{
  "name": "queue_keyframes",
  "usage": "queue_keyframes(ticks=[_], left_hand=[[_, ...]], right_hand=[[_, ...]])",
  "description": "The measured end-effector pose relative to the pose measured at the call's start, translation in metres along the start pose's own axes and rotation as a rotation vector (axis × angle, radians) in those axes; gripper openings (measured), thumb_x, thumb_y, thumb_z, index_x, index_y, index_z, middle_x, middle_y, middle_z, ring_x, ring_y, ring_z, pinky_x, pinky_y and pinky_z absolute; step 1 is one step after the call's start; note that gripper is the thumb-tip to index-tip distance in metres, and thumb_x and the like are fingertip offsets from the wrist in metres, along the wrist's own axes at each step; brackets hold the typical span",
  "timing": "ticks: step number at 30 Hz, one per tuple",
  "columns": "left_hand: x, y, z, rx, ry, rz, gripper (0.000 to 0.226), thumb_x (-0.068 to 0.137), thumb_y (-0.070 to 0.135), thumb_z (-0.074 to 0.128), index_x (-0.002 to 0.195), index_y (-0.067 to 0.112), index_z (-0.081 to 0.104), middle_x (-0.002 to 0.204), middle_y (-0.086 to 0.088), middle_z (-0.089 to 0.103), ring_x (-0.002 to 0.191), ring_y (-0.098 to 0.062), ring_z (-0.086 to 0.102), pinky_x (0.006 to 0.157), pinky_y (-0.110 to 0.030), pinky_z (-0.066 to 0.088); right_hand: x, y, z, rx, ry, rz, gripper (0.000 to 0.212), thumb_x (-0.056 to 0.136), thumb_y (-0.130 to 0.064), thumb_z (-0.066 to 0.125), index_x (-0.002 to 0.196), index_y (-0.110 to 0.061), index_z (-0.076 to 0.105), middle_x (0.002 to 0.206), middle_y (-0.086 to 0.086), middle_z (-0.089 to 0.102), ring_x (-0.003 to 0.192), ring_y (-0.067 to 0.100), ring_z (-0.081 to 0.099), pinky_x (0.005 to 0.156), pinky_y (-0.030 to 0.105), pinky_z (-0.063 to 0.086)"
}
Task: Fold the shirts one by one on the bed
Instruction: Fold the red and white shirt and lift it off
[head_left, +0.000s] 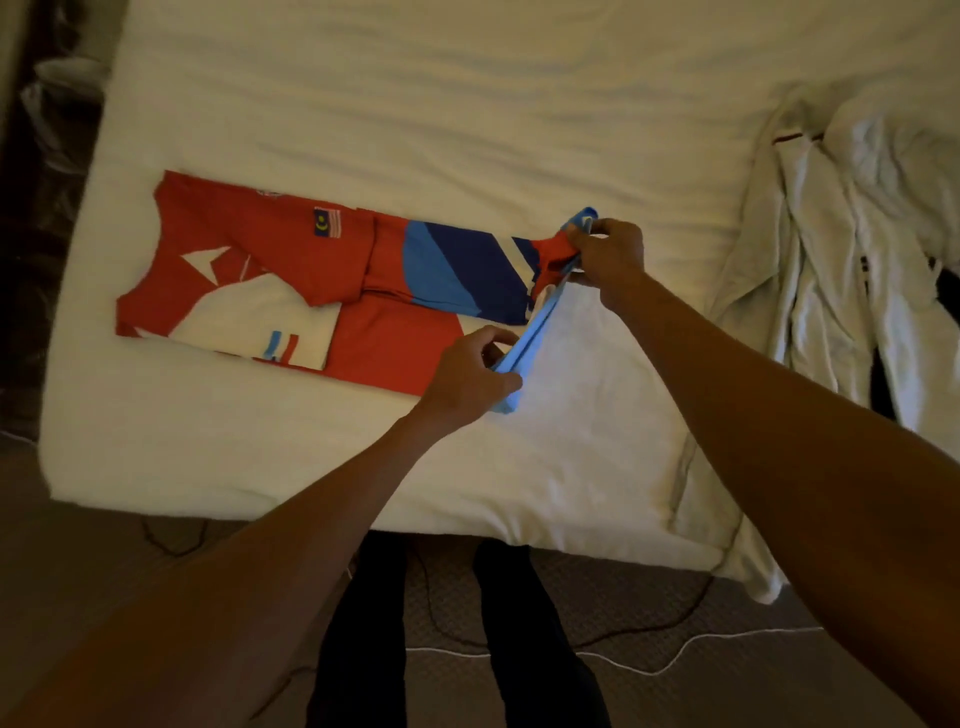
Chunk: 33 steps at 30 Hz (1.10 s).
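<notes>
Gripped the light-blue hem (532, 332) of a red, white and blue sports jersey (395, 338) at both ends and pulled it taut. Closed the left grip (467, 374) round the near corner of that hem, fingers curled over the cloth. Pinched the right grip (608, 254) shut on the far corner, with red and blue cloth bunched inside it. Raised only the hem end, just clear of the bed (415, 104). Had the rest of the garment flat on the white sheet to the left of both grips, as a long strip with sleeves turned in, collar end farthest from the grips and a small flag badge (327, 222) face up. Noted a crumpled heap of white garments (841, 218) well apart to the right of the right grip, not yet folded.

Judged the jersey light, thin and limp, probably a slick synthetic. Expected no stiffness to hold a crease, some sag between the grips, and layers sliding over one another. Thought it best taken as here, at the two hem corners with all layers pinched together and stretched, then carried leftward toward the collar. Feared a crooked edge from the bunching under the right grip unless smoothed out first.
</notes>
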<state>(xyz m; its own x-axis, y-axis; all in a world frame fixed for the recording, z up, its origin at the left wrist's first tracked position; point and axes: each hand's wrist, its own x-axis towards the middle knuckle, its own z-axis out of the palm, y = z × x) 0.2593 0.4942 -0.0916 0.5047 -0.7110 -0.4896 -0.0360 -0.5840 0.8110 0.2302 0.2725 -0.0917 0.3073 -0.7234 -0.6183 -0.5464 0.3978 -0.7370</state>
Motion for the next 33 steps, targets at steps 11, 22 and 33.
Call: queue_keyframes(ticks=[11,22,33], left_hand=[[-0.034,-0.049,-0.188,-0.563,0.157,-0.147,0.007,0.087,-0.002,0.070,0.092,0.001,0.073,0.081,-0.002,0.072,0.084,-0.015,0.069,0.074,-0.033,0.059],[-0.040,-0.161,-0.343,-0.717,0.348,-0.127,0.007,0.096,0.006,0.063,0.097,0.002,0.069,0.083,-0.001,0.072,0.083,-0.009,0.070,0.074,-0.024,0.058],[-0.017,-0.253,-0.400,-0.116,0.713,-0.266,0.017,0.086,0.020,0.074,0.100,0.011,0.076,0.089,-0.005,0.075,0.083,-0.018,0.071,0.082,-0.033,0.058]], right_hand=[[-0.057,-0.080,0.192,-0.179,0.072,-0.264,0.021,0.080,-0.023,0.076,0.062,-0.020,0.065,0.073,0.006,0.068,0.079,0.024,0.070,0.077,0.043,0.058],[-0.070,-0.091,0.402,-0.345,0.049,-0.405,0.019,0.090,-0.019,0.067,0.081,-0.002,0.071,0.071,0.006,0.061,0.077,0.021,0.062,0.064,0.030,0.044],[-0.059,-0.054,0.479,-0.461,-0.199,-0.579,0.022,0.097,-0.029,0.058,0.105,-0.010,0.064,0.092,-0.004,0.067,0.083,0.010,0.063,0.070,0.025,0.050]])
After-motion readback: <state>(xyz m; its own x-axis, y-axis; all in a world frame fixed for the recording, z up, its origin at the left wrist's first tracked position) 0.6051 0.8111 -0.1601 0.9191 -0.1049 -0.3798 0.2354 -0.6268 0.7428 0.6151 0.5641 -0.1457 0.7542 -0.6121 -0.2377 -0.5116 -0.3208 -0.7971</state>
